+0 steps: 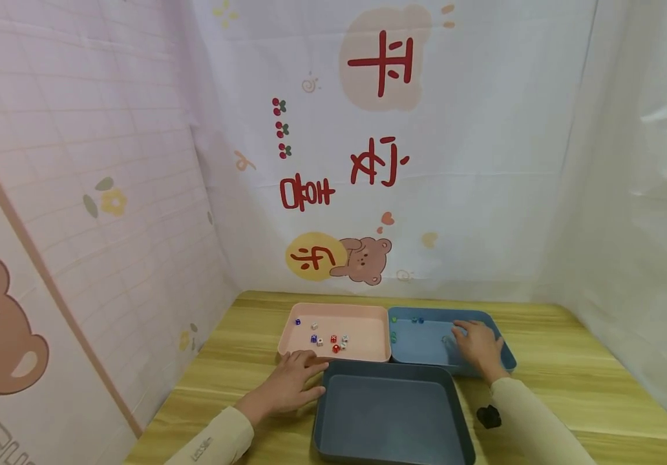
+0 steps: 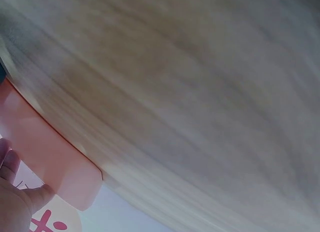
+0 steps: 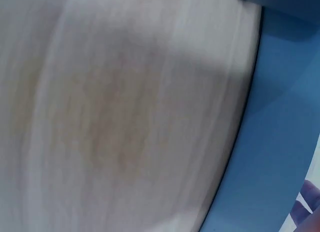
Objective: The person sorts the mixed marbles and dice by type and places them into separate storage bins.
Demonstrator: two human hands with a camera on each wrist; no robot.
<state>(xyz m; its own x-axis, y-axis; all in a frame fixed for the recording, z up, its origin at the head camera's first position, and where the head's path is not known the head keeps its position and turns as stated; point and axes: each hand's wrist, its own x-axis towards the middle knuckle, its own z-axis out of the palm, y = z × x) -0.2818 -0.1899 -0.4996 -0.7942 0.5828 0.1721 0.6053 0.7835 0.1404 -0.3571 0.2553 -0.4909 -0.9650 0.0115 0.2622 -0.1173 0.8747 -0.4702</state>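
Note:
My left hand (image 1: 291,385) has its fingers spread beside the near-left corner of the dark grey tray (image 1: 320,420), close to the front edge of the pink tray (image 1: 283,345). Blue dice (image 1: 313,338), red dice (image 1: 333,339) and white dice (image 1: 314,326) lie scattered in the pink tray. Over the right part of the blue tray (image 1: 426,363) is my right hand (image 1: 477,343), its fingers reaching in loosely and nothing visibly held. A small clear piece (image 1: 446,340) lies near its fingertips. Small green pieces (image 1: 393,336) and dark blue pieces (image 1: 417,320) sit toward that tray's left side.
The trays stand on a wood-grain table (image 1: 572,374). A small black object (image 1: 488,416) lies right of the dark grey tray, close to my right sleeve (image 1: 534,420). Printed white cloth (image 1: 485,161) hangs behind the table, with more cloth at both sides.

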